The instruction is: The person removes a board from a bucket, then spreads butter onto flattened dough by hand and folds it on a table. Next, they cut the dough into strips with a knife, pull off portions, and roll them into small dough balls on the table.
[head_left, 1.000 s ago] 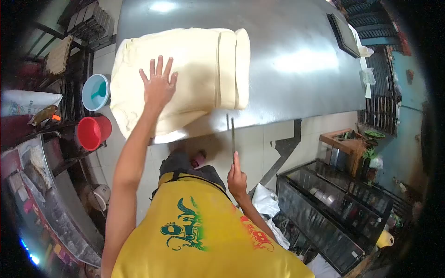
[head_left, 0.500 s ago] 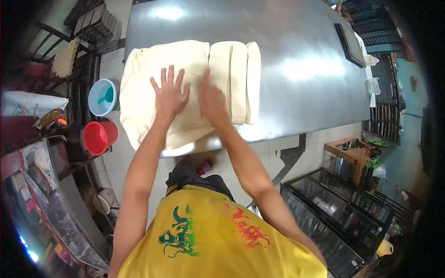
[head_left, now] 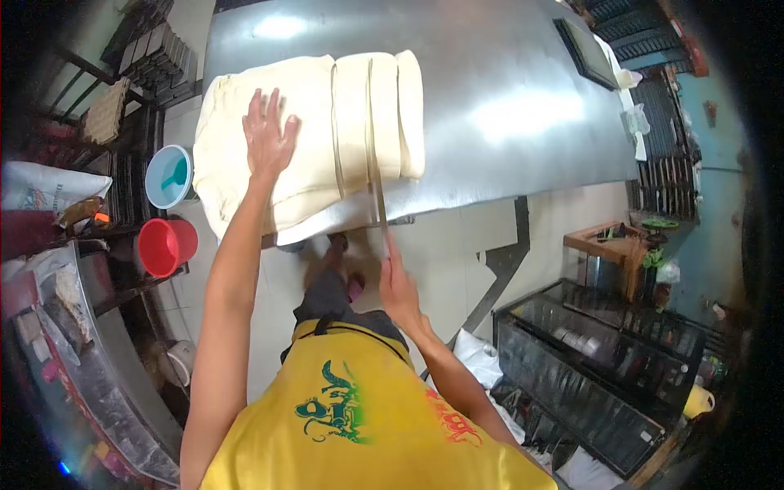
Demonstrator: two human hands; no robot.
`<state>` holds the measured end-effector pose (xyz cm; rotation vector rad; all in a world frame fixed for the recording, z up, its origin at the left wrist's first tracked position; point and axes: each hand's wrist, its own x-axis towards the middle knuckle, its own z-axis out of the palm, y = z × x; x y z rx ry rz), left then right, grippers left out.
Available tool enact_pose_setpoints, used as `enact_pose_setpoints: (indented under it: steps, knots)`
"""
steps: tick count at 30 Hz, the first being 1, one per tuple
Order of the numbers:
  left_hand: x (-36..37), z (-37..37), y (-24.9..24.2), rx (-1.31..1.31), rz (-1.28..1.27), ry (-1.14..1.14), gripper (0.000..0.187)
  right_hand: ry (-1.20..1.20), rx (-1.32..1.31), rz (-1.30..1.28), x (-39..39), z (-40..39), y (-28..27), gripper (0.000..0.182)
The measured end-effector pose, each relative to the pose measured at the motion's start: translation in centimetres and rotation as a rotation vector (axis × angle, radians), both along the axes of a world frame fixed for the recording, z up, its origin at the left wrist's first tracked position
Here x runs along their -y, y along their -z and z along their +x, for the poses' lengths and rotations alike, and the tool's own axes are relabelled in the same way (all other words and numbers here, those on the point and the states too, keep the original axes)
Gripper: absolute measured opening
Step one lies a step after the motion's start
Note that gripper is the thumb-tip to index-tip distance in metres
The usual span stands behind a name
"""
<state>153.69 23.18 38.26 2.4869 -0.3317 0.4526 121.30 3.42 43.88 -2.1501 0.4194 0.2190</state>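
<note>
A thick slab of pale dough [head_left: 306,122] lies on the metal table, with cuts dividing its right side into long strips. My left hand [head_left: 269,139] rests flat on the slab, left of the cuts, fingers stretched out. Below the table's near edge, my right hand [head_left: 398,286] is closed around the handle of a long knife [head_left: 376,192]. The blade points away from me and lies along a line between two strips. At the far right, the outermost strip [head_left: 411,114] leans slightly apart at its top.
The metal table [head_left: 506,155] extends to the right, with dark trays [head_left: 586,53] at its far right corner. On the left stand a pale blue bucket [head_left: 170,178] and a red bucket [head_left: 167,247]. A black glass-topped cabinet [head_left: 588,367] is at the lower right.
My right hand has drawn back from over the dough toward my body, bringing the knife's length into view. My left hand still lies on the slab; the whole view has shifted slightly.
</note>
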Motion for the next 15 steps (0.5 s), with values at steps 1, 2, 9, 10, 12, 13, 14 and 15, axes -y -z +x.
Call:
enact_pose_setpoints:
  steps: [1, 2, 9, 10, 12, 13, 14, 15]
  knots:
    - [0.1, 0.4, 0.3, 0.042, -0.035, -0.012, 0.066, 0.012, 0.052, 0.011, 0.0, 3.3, 0.3, 0.059]
    - [0.1, 0.8, 0.5, 0.084, -0.067, -0.023, 0.066, -0.029, 0.140, 0.076, -0.1, 7.1, -0.4, 0.060]
    - [-0.1, 3.2, 1.2, 0.042, 0.059, -0.120, 0.069, -0.333, 0.565, -0.378, 7.8, 39.5, 3.2, 0.062]
    - [0.0, 3.5, 1.2, 0.029, 0.067, -0.138, 0.068, -0.362, 0.420, -0.634, 9.2, 42.0, 2.8, 0.059]
    - [0.1, 4.1, 1.1, 0.021, 0.075, -0.161, 0.066, -0.422, 0.238, -0.907, 10.1, 44.8, 2.5, 0.051]
    - [0.2, 4.0, 1.2, 0.020, 0.074, -0.161, 0.065, -0.459, 0.198, -0.926, 10.3, 45.0, 2.6, 0.046]
    - [0.2, 4.1, 1.0, 0.028, 0.072, -0.155, 0.064, -0.484, 0.163, -0.946, 10.7, 45.1, 2.4, 0.040]
    - [0.4, 4.2, 0.6, 0.028, 0.084, -0.135, 0.064, -0.530, 0.221, -0.910, 10.9, 44.2, 2.4, 0.035]
